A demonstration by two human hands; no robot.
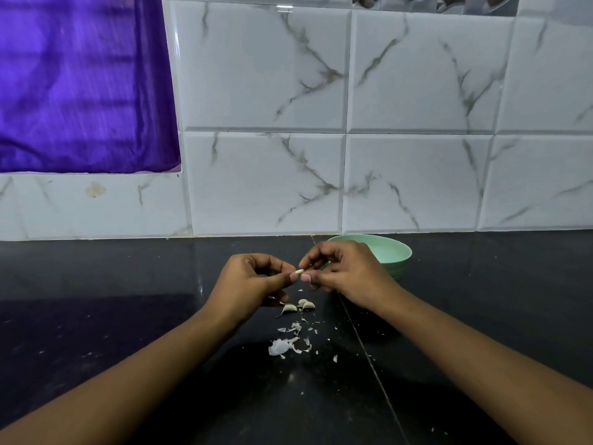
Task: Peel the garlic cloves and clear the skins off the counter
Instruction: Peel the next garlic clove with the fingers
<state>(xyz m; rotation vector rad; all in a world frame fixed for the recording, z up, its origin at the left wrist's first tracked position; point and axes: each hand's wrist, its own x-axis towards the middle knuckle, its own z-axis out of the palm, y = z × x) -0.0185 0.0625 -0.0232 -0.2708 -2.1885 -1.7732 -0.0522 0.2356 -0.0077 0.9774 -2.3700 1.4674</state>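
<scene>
Black counter, peeling step: left hand and right hand together pinching one garlic clove (more cloves and skins below), next strip skin, drop in green bowl

The counter is dark polished stone, glossy and finely speckled. The wall tiles at twelve o'clock are glazed, shiny white with grey marble veining. At ten o'clock, purple cloth has a satin sheen. The bowl at four o'clock looks like smooth, matt plastic. At six o'clock the garlic clove looks smooth and the skins thin and papery.
</scene>
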